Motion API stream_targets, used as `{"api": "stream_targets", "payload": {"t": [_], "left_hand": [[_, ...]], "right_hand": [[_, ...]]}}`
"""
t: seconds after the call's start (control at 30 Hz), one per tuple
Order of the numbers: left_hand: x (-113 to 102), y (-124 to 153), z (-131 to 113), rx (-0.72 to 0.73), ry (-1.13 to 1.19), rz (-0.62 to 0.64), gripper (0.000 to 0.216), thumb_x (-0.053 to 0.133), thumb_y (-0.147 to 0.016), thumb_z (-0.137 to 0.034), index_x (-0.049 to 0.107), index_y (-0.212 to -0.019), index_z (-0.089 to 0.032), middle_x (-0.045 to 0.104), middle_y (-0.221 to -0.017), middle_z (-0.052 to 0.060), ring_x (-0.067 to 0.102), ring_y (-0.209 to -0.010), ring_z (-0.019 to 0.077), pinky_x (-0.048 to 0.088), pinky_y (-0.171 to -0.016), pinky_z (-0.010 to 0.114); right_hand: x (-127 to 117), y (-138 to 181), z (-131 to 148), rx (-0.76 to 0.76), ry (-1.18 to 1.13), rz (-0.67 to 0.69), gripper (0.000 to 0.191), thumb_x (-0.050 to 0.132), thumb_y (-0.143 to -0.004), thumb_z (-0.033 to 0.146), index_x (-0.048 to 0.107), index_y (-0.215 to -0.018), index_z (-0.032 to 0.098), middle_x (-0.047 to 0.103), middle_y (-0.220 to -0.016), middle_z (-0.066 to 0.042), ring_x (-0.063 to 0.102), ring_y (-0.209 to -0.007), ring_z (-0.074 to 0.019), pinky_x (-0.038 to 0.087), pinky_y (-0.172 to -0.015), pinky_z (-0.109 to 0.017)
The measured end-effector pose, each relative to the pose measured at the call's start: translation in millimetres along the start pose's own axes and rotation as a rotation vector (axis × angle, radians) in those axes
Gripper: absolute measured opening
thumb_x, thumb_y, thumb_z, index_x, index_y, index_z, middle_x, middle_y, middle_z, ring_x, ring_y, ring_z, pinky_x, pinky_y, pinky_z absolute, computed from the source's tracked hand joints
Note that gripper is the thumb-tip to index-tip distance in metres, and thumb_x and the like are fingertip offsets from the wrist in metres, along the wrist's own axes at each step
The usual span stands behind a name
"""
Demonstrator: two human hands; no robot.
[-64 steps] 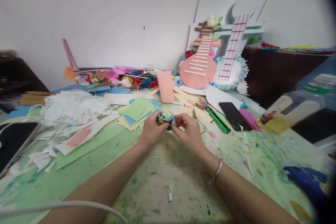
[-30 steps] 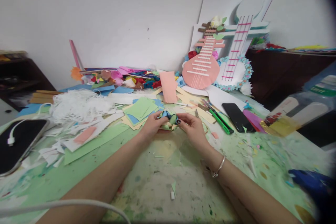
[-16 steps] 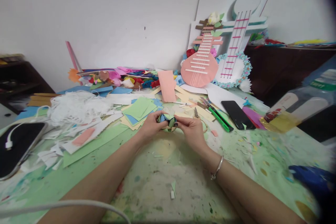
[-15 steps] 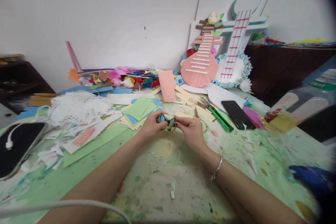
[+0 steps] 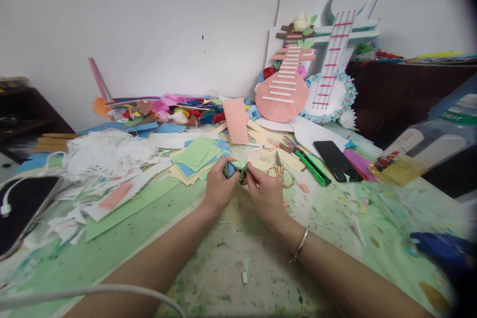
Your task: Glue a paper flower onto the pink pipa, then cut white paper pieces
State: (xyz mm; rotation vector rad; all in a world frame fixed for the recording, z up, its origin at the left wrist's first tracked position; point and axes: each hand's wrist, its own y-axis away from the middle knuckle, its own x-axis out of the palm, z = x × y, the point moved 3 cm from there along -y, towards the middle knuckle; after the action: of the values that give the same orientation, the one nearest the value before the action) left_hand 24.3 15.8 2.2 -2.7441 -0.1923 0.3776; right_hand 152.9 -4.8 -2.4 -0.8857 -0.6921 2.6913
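Observation:
Between my two hands is a small blue and green paper flower [image 5: 238, 165], held just above the table. My left hand [image 5: 220, 184] is closed around its left side, the thumb in front. The fingertips of my right hand [image 5: 266, 194] pinch its right edge, and they partly cover it. Gold-handled scissors [image 5: 280, 170] lie just right of my right hand. Left of the flower, green paper squares [image 5: 199, 153] rest on blue and cream sheets.
A green utility knife [image 5: 312, 166] and a black phone [image 5: 335, 161] lie to the right, with a plastic bottle [image 5: 421, 151] beyond. Tangled white string [image 5: 108, 151] is at left. A pink paper lute [image 5: 283, 97] leans against the wall. A white cable [image 5: 112, 288] crosses the lower left.
My right hand has shifted slightly left and down, so more of the scissors shows. Both hands still hold the flower, which has turned a little. The whole view has shifted slightly.

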Motion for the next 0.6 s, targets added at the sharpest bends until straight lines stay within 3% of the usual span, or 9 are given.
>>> {"api": "stream_targets", "payload": {"t": [0.13, 0.23, 0.4, 0.6], "left_hand": [[2, 4, -1, -0.010, -0.079, -0.091, 0.016, 0.056, -0.068, -0.013, 0.059, -0.083, -0.019, 0.059, -0.078, -0.002, 0.053, -0.074, 0.0156, 0.040, -0.073, 0.026], [1, 0, 3, -0.055, -0.007, -0.110, 0.017, 0.056, -0.068, -0.013, 0.058, -0.084, -0.020, 0.059, -0.079, -0.001, 0.053, -0.076, 0.0155, 0.042, -0.073, 0.026], [4, -8, 13, -0.310, 0.533, 0.095, 0.026, 0.064, -0.065, -0.020, 0.056, -0.090, -0.018, 0.058, -0.078, -0.002, 0.056, -0.069, 0.0132, 0.050, -0.065, 0.028], [5, -9, 12, -0.441, 0.766, 0.265, 0.027, 0.072, -0.062, -0.016, 0.058, -0.085, -0.016, 0.061, -0.076, 0.000, 0.059, -0.066, 0.0130, 0.055, -0.068, 0.035]], "right_hand": [[8, 3, 4, 0.001, 0.080, 0.016, 0.040, 0.044, -0.086, 0.025, 0.065, -0.118, 0.015, 0.073, -0.092, -0.015, 0.068, -0.077, -0.0257, 0.050, -0.073, -0.036], [12, 0, 2, 0.004, -0.072, 0.037, 0.044, 0.047, -0.084, 0.021, 0.060, -0.125, 0.013, 0.069, -0.109, -0.016, 0.067, -0.094, -0.0271, 0.050, -0.086, -0.039], [8, -15, -16, 0.179, -0.648, 0.112, 0.045, 0.065, -0.070, 0.021, 0.065, -0.115, 0.016, 0.065, -0.119, -0.011, 0.063, -0.109, -0.0249, 0.047, -0.098, -0.041], [-2, -24, -23, 0.303, -0.856, 0.214, 0.037, 0.079, -0.059, 0.030, 0.074, -0.093, 0.018, 0.073, -0.101, -0.008, 0.067, -0.099, -0.0274, 0.049, -0.095, -0.047]]}}
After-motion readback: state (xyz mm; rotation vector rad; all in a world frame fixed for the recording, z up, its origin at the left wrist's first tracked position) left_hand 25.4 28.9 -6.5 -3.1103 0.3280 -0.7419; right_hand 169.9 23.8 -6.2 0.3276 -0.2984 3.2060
